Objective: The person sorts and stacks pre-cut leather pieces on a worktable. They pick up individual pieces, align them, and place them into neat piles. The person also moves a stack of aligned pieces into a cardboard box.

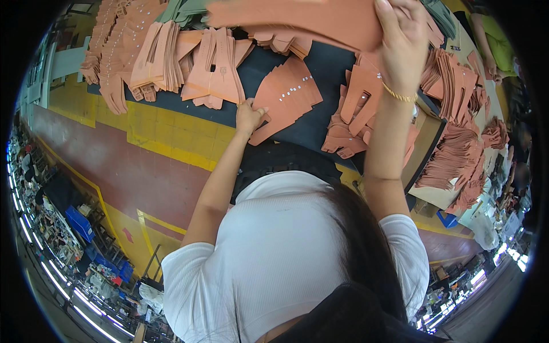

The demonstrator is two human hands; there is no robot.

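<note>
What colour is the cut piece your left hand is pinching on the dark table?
Salmon-orange, dotted with small pale marks: the cut piece, at the left hand, in the head view.

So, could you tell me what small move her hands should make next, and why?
Probably lower the raised brown sheet onto the dark table: the right hand holds it aloft, while the left hand pins the fanned stack, apparently ready to receive it.
</note>
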